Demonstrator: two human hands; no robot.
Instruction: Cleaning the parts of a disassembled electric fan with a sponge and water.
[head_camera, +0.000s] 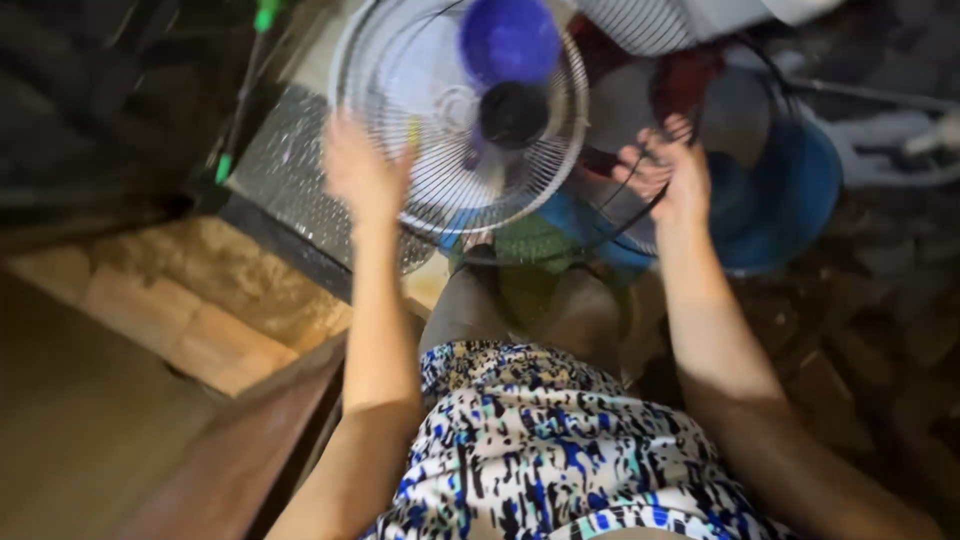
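So here's a fan in pieces on the floor, seen from above past a blue, black and white patterned garment (540, 450). The round white wire fan guard (400, 70) sits right in front of the person, tilted toward the camera, with the dark motor hub (512, 112) showing through the wires and a blue blade (510, 38) above it.

Left hand (362, 172) is up against the guard's left rim, fingers spread; it's pretty blurry, so I can't tell if it's actually gripping the wires or just resting on them. Right hand (672, 172) is over by the right edge, fingers curled around what looks like a thin dark wire or ring (600, 235) that loops under the guard. The two hands are well apart, one on each side of the guard.

Behind the right hand there's a blue round base (790, 200). On the left there's a textured metal plate (285, 165) and a green-tipped stick (245, 90) leaning by it.
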